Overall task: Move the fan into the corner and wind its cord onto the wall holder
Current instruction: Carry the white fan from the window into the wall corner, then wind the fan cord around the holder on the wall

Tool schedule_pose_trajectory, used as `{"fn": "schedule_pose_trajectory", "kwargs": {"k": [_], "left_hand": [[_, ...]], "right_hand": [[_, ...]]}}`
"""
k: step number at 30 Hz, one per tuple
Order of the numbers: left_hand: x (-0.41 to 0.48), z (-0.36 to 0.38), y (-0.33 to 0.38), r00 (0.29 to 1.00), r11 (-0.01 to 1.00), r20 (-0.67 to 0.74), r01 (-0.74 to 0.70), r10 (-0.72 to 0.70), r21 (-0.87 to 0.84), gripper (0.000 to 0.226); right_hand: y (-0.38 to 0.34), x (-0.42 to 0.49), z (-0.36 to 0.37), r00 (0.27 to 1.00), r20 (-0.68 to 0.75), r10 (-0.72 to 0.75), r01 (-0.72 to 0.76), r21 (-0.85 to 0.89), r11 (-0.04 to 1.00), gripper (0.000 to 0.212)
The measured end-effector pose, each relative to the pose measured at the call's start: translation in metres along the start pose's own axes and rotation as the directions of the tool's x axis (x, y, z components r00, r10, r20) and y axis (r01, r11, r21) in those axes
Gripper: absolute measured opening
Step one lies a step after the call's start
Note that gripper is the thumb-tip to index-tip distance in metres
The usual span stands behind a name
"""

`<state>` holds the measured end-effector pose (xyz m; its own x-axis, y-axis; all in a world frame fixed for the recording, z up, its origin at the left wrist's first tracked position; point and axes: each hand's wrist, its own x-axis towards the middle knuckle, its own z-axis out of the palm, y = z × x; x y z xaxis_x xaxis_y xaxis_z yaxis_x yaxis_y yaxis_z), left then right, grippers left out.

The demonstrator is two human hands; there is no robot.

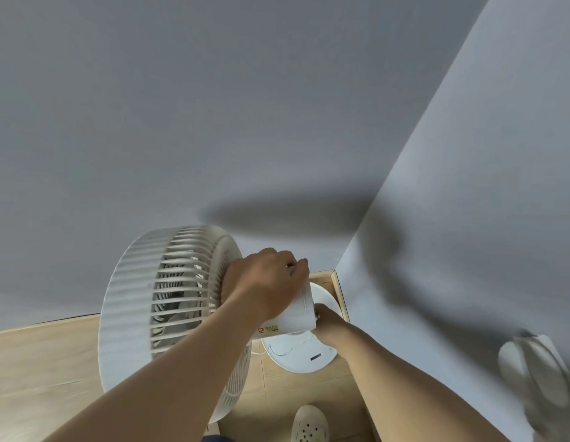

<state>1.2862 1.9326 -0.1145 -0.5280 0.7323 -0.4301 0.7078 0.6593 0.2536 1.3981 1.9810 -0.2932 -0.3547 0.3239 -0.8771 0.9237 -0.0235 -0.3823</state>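
Observation:
A white pedestal fan (pixel 143 298) stands in the room's corner, seen from above. Its round grille head faces left and its round base (pixel 296 355) rests on the wooden floor close to both walls. My left hand (pixel 267 282) grips the top of the fan's motor housing behind the grille. My right hand (pixel 328 320) is lower, under the housing by the stand, its fingers hidden behind the housing. A thin white cord (pixel 287 349) lies across the base. A white holder (pixel 532 371) sticks out of the right wall, blurred.
Grey walls meet at the corner (pixel 336 269) with a wooden skirting along the floor. My foot in a cream perforated clog (pixel 309 424) stands just below the fan base. Light wooden floor (pixel 38 362) spreads to the left.

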Motion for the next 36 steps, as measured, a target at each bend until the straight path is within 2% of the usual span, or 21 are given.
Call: {"fn": "schedule_pose_trajectory", "kwargs": {"k": [2, 5, 8, 12, 15, 19, 21, 23, 24, 25, 28, 31, 36], "left_hand": [[0.001, -0.001, -0.002, 1.000, 1.000, -0.008, 0.003, -0.003, -0.009, 0.037], [0.001, -0.002, -0.002, 1.000, 1.000, -0.026, 0.003, -0.004, -0.023, 0.039], [0.005, -0.002, -0.001, 0.999, 1.000, -0.042, -0.006, 0.005, -0.029, 0.034], [0.008, -0.001, -0.001, 0.999, 0.999, -0.040, 0.003, -0.004, -0.036, 0.032], [0.008, 0.001, 0.001, 0.999, 1.000, -0.041, 0.005, -0.006, -0.018, 0.032], [0.001, 0.004, 0.002, 1.000, 0.999, -0.022, 0.012, -0.013, -0.032, 0.035], [0.001, -0.001, 0.000, 0.998, 0.972, 0.038, 0.057, -0.050, -0.226, 0.028], [0.000, -0.015, 0.000, 0.992, 0.843, 0.094, 0.124, -0.087, -0.524, 0.024], [-0.001, -0.024, 0.002, 0.990, 0.777, 0.092, 0.139, -0.104, -0.614, 0.024], [-0.002, -0.033, 0.003, 0.990, 0.753, 0.078, 0.137, -0.114, -0.643, 0.023], [-0.017, -0.057, 0.009, 0.995, 0.816, 0.008, 0.085, -0.098, -0.572, 0.010], [-0.030, -0.072, 0.018, 0.996, 0.844, 0.006, 0.082, -0.093, -0.529, 0.016], [-0.053, -0.109, 0.036, 0.999, 0.841, 0.006, 0.034, -0.037, -0.540, 0.022]], "right_hand": [[-0.002, 0.002, 0.001, 1.000, 0.002, -0.004, 0.004, -0.057, 0.998, 0.017], [-0.003, 0.000, 0.002, 0.999, -0.022, -0.025, 0.024, -0.055, 0.998, 0.028], [-0.009, -0.012, -0.008, 0.992, -0.098, 0.073, -0.073, 0.005, 0.997, 0.008], [-0.016, -0.025, -0.027, 0.979, -0.066, 0.194, -0.181, 0.164, 0.970, 0.012], [-0.025, -0.041, -0.039, 0.955, -0.001, 0.296, -0.291, 0.176, 0.940, 0.010], [-0.038, -0.068, -0.057, 0.940, -0.031, 0.341, -0.331, 0.168, 0.929, 0.021], [-0.045, -0.086, -0.068, 0.939, -0.057, 0.338, -0.316, 0.237, 0.919, 0.030], [-0.054, -0.107, -0.079, 0.945, -0.067, 0.320, -0.285, 0.314, 0.906, 0.036], [-0.059, -0.118, -0.085, 0.952, -0.077, 0.297, -0.255, 0.340, 0.905, 0.038], [-0.065, -0.129, -0.090, 0.963, -0.082, 0.256, -0.209, 0.372, 0.904, 0.039], [-0.081, -0.166, -0.102, 0.982, -0.110, 0.154, -0.076, 0.514, 0.854, 0.035], [-0.101, -0.199, -0.114, 0.984, -0.161, 0.077, 0.025, 0.552, 0.834, 0.030], [-0.132, -0.259, -0.138, 0.973, -0.233, 0.009, 0.104, 0.468, 0.878, 0.027]]}}
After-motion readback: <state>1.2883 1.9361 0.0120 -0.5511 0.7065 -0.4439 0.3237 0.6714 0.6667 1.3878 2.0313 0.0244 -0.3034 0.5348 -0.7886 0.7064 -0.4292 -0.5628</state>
